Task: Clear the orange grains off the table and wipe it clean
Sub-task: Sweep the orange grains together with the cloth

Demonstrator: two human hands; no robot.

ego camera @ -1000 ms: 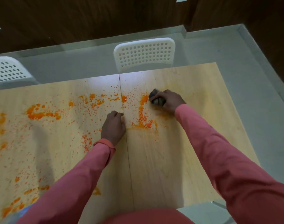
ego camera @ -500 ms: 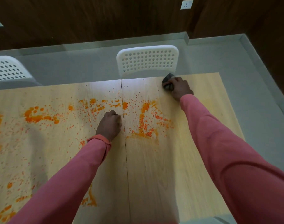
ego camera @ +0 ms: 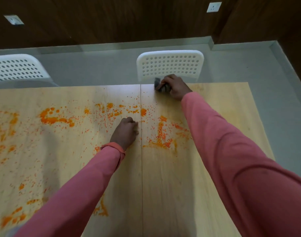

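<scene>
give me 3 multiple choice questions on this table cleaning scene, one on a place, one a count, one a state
1. Where on the light wooden table is the right hand?
A. far edge
B. near edge
C. left end

2. How many white perforated plastic chairs show?
A. one
B. two
C. four

3. What is the right hand doing?
A. lying flat and holding nothing
B. gripping a dark grey cloth
C. hanging off the table

Answers:
1 A: it is at the far edge, in front of the chair.
2 B: one stands behind the hand, a second at far left.
3 B: its fingers curl round the cloth.
</scene>
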